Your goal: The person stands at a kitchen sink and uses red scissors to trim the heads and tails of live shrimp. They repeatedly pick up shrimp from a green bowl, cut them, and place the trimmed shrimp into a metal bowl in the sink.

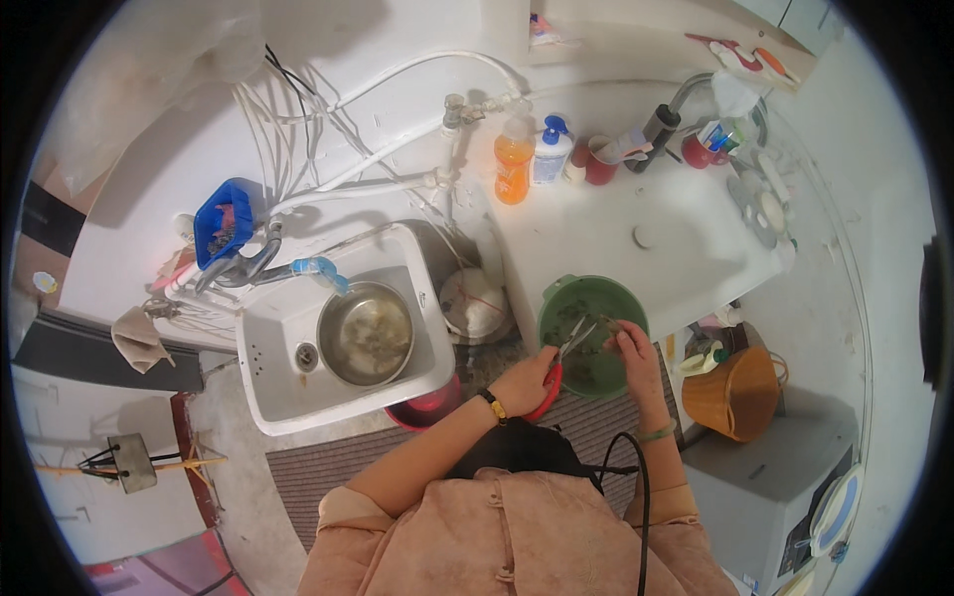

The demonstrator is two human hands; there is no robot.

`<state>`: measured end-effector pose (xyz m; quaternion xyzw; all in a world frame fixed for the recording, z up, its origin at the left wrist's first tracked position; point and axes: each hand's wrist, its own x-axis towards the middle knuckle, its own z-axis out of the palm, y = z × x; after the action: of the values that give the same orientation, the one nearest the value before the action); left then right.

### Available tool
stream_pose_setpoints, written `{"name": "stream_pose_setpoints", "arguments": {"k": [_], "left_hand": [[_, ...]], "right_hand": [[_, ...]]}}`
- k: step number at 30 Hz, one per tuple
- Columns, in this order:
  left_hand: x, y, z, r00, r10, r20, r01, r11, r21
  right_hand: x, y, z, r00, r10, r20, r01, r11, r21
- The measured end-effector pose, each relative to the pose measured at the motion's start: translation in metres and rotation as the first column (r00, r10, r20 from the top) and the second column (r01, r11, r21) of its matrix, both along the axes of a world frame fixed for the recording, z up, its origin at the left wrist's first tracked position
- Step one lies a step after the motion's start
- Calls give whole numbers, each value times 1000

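My left hand (528, 381) grips a pair of scissors (572, 341) by their red handles. The metal blades are spread apart and point over a green plastic basin (553, 287). Between the fingertips of my right hand (637, 356) is a small brownish piece (611, 325), just right of the blade tips; it is too small to name. Several dark pieces (570, 316) lie in the basin, which sits against the front edge of the white washbasin (671, 253).
Left of me, a white sink (279, 402) holds a metal bowl (328, 339) beneath a faucet (257, 272). An orange liquid bottle (513, 167) and a white pump bottle (551, 156) stand on the washbasin's back ledge. A brown bucket (723, 395) is at right, near a grey cabinet (768, 469).
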<state>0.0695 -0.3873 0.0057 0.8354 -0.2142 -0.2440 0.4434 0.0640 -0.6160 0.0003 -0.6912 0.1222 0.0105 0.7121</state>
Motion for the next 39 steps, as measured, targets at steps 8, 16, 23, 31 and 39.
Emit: {"name": "stream_pose_setpoints", "arguments": {"k": [8,16,23,31,39], "left_hand": [[-2,-14,14,998,3,55,-5,999,46],[3,-20,9,993,-13,116,13,1000,9],[5,-22,7,990,-37,137,31,999,44],[7,-19,5,998,-45,51,45,999,0],[8,-12,0,979,-11,203,13,1000,-12]], "right_hand": [[-1,-4,14,994,74,86,-53,973,-223],[3,-7,21,987,163,10,-158,967,-198],[3,-5,26,972,231,-42,-234,954,-185],[5,-7,24,967,239,-87,-251,952,-175],[6,-9,32,967,237,-96,-252,946,-202]]}}
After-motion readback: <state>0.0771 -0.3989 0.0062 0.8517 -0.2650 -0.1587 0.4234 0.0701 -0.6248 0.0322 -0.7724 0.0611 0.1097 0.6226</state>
